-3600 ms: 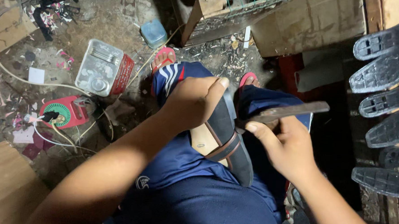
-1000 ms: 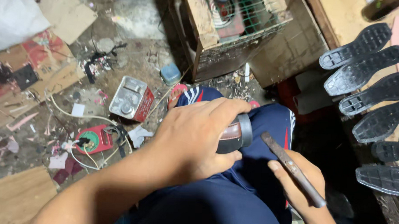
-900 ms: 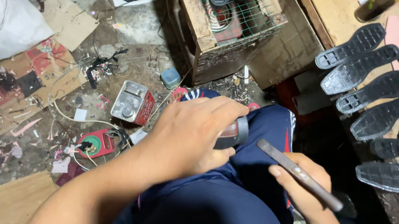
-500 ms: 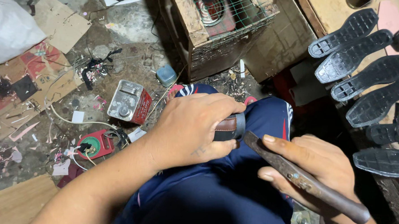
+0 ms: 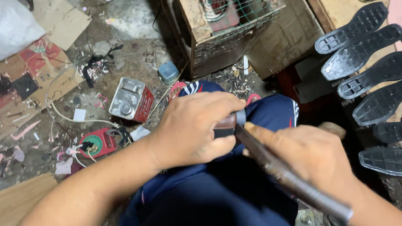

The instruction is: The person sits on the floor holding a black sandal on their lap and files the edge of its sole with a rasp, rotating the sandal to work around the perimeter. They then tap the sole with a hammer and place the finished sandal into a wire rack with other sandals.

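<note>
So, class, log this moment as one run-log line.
left hand: grips shoe on lap | right hand: holds long tool, tip at shoe | black soles: right

Black shoe soles (image 5: 366, 57), wooden crate (image 5: 227, 28), metal tin (image 5: 130, 99), cardboard scraps (image 5: 56, 18).

We have little room: our lap is taken by both hands. Ahead, a wooden crate (image 5: 227, 33) blocks reach. To the right, black soles (image 5: 370, 57) crowd close. Left, the floor (image 5: 135, 56) lies littered with a tin (image 5: 130, 99), wires (image 5: 70, 116) and cardboard (image 5: 56, 18).
</note>
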`<action>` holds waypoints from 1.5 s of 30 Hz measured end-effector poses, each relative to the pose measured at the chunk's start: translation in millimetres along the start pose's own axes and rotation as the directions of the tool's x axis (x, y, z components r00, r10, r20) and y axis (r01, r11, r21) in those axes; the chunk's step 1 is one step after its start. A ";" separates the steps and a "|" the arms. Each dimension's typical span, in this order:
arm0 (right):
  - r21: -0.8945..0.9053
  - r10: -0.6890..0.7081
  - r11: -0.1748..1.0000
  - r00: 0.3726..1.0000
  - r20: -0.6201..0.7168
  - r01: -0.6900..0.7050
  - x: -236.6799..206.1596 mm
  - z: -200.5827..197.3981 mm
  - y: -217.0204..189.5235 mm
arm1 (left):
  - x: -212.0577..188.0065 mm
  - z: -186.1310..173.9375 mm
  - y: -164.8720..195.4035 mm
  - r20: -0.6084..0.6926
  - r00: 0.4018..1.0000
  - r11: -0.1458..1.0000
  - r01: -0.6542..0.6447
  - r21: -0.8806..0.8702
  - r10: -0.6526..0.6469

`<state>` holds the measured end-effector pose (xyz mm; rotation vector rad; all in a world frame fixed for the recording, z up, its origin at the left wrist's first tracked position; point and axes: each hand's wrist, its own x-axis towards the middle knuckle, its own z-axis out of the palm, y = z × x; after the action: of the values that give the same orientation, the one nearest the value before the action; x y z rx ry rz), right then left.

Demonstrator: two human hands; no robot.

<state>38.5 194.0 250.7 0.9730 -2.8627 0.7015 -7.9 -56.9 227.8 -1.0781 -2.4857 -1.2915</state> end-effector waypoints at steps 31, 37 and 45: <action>0.275 -0.082 0.958 0.996 -0.023 0.086 -6.5 -1.4 -7.3 | -18.5 -2.0 4.1 0.095 0.995 0.999 -0.007 -0.040 0.011; 0.142 -0.058 0.989 0.992 0.112 0.042 -9.3 -2.3 -0.2 | -17.4 2.2 3.8 0.113 0.993 0.998 -0.013 -0.066 0.020; 0.486 0.079 0.863 0.988 0.131 -0.133 -6.9 -14.4 8.0 | -21.2 1.9 4.5 0.204 0.979 0.992 0.026 -0.124 -0.001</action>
<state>37.8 209.7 259.3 0.9163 -2.9010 1.4948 10.9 -65.1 220.7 -1.2851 -2.5889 -1.4255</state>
